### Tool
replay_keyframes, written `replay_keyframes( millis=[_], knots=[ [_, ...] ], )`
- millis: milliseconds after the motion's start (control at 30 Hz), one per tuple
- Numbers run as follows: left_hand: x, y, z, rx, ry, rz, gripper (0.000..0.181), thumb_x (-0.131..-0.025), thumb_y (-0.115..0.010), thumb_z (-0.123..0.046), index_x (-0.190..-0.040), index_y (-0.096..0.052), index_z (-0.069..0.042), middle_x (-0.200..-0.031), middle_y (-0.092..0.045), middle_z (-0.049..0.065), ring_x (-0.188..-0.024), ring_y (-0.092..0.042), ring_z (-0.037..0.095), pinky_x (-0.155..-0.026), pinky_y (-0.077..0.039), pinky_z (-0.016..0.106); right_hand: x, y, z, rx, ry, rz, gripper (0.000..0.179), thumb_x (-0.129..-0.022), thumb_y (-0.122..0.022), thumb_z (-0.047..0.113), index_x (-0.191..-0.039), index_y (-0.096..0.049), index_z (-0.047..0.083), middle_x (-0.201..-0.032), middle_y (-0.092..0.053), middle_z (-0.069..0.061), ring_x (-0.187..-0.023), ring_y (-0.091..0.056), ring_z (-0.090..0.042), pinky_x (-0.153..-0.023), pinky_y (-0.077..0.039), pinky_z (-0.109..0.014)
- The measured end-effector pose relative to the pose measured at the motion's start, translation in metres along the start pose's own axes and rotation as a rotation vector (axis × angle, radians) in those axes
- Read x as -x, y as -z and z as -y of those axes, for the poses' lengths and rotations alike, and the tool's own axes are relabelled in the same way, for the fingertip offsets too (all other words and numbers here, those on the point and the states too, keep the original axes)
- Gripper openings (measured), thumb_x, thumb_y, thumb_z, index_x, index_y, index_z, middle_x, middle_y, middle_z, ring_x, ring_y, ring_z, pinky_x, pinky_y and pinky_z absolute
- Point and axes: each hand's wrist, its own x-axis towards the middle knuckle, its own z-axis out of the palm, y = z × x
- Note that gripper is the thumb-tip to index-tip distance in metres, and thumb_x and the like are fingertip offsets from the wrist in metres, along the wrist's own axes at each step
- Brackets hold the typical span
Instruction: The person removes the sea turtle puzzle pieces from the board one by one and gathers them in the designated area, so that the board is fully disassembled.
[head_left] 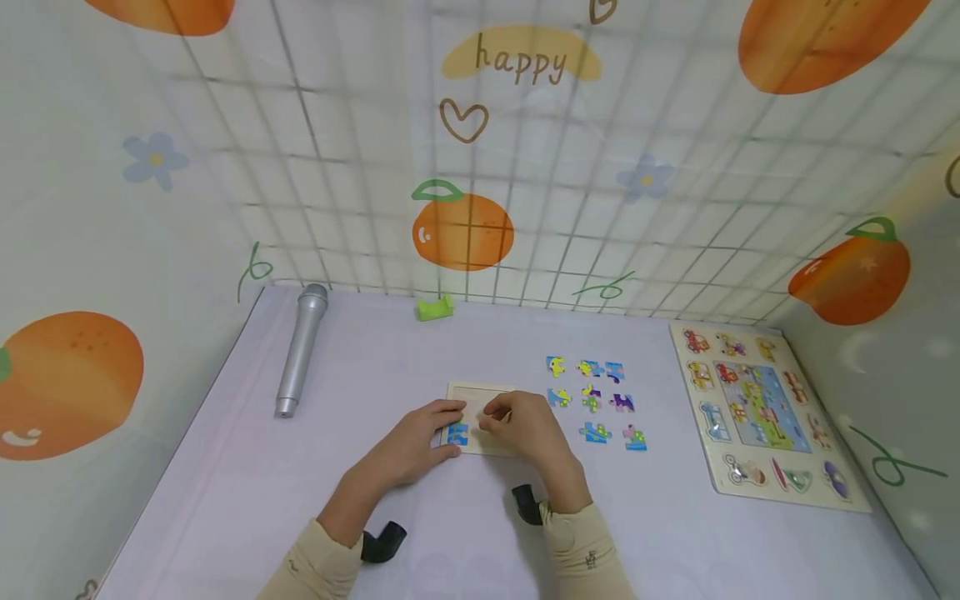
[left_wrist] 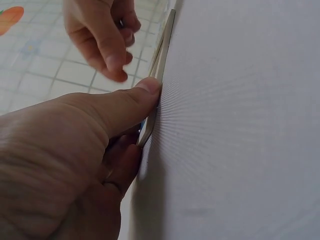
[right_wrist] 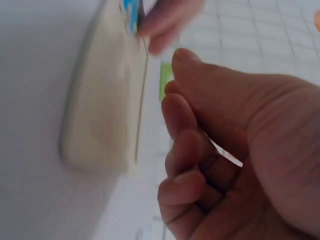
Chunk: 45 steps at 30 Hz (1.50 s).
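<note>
A small wooden puzzle tray lies on the table, with blue jigsaw pieces set in its lower left corner. My left hand grips the tray's left end; in the left wrist view the thumb presses on its near edge and a finger curls round the corner. My right hand hovers over the right part of the tray, fingers loosely curled. In the right wrist view nothing shows between its thumb and fingertips. Several loose jigsaw pieces lie in rows to the right of the tray.
A silver microphone lies at the left, and a small green block at the back. On the right is a larger wooden picture puzzle board. A wire grid behind a printed curtain closes off the back.
</note>
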Motion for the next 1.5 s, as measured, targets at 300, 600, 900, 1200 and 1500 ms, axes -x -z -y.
replay_keyframes(
  millis=[300,600,900,1200,1500],
  knots=[
    [-0.002,-0.002,0.005,0.035,-0.026,-0.033,0.048,-0.091,-0.079,-0.021,-0.134,-0.064,-0.005,-0.162,-0.041,0.0,-0.144,-0.048,0.029,-0.115,-0.045,0.045,-0.006,-0.026,0.006,-0.004,0.053,0.097,0.022,-0.087,-0.081,0.016,-0.108,-0.079,0.009,-0.093,-0.075,0.0,-0.08,-0.064,-0.01,-0.073,-0.055,-0.027],
    [-0.002,-0.001,0.003,0.053,-0.003,-0.047,0.054,-0.089,-0.081,-0.021,-0.135,-0.064,-0.001,-0.16,-0.045,0.0,-0.138,-0.054,0.029,-0.112,-0.048,0.045,-0.007,-0.027,0.006,-0.026,0.055,0.118,0.03,-0.084,-0.084,0.015,-0.113,-0.078,0.01,-0.097,-0.073,0.0,-0.081,-0.061,-0.01,-0.075,-0.054,-0.027],
    [-0.002,0.0,0.0,0.038,0.032,-0.081,0.058,-0.085,-0.085,-0.021,-0.135,-0.065,-0.002,-0.154,-0.053,0.0,-0.148,-0.043,0.027,-0.119,-0.041,0.049,-0.009,-0.027,0.003,-0.027,0.091,0.123,0.032,-0.081,-0.086,0.014,-0.112,-0.078,0.009,-0.091,-0.069,0.001,-0.075,-0.057,-0.008,-0.067,-0.049,-0.021],
    [-0.002,0.0,-0.001,0.04,0.044,-0.109,0.061,-0.083,-0.086,-0.021,-0.139,-0.063,-0.005,-0.152,-0.056,0.006,-0.142,-0.051,0.03,-0.114,-0.046,0.049,-0.01,-0.028,0.003,0.007,0.107,0.114,0.032,-0.082,-0.086,0.015,-0.112,-0.078,0.011,-0.094,-0.067,0.001,-0.077,-0.055,-0.009,-0.068,-0.048,-0.022],
    [-0.002,-0.001,-0.001,0.02,0.065,-0.105,0.062,-0.083,-0.086,-0.022,-0.139,-0.063,-0.007,-0.153,-0.055,0.007,-0.136,-0.058,0.03,-0.109,-0.051,0.049,-0.009,-0.028,0.005,0.04,0.104,0.116,0.033,-0.082,-0.086,0.017,-0.113,-0.076,0.013,-0.101,-0.067,0.002,-0.081,-0.055,-0.011,-0.073,-0.048,-0.026]
  ],
)
